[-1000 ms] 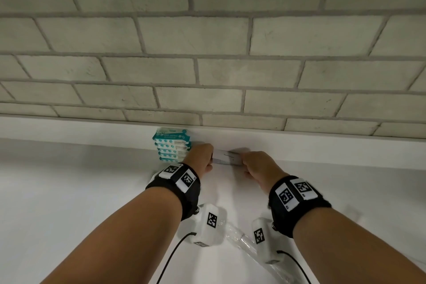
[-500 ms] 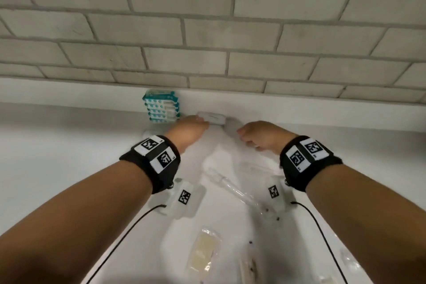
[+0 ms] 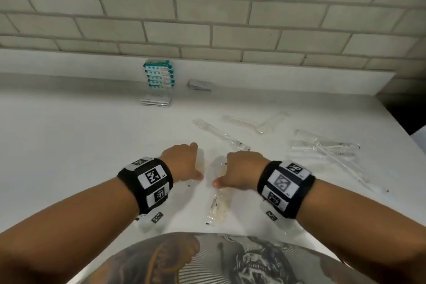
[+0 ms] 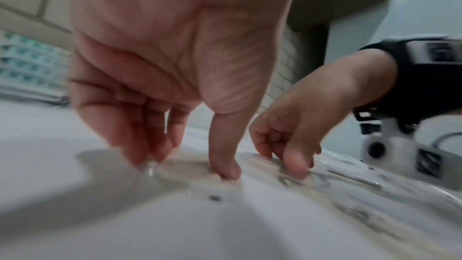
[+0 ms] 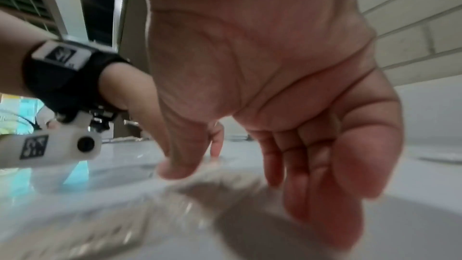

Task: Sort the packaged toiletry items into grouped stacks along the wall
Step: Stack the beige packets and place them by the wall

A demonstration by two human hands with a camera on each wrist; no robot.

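Observation:
Along the wall stands a stack of teal packages, with flat white packets in front of it and a small pile of grey packets to its right. Near the table's front, my left hand and right hand come down on clear packets with beige contents. In the left wrist view my left hand touches a packet with thumb and fingertips. My right hand is spread over a beige packet, thumb touching it. Neither packet is lifted.
Another beige packet lies nearer my body. A wrapped toothbrush and a comb lie mid-table. Several clear wrapped items are scattered at the right, near the table's right edge. The white table is bare at the left.
Both hands let go of the grey packets at the wall and drew back to the table's front, now lowering onto the beige packets. The head view tilted down.

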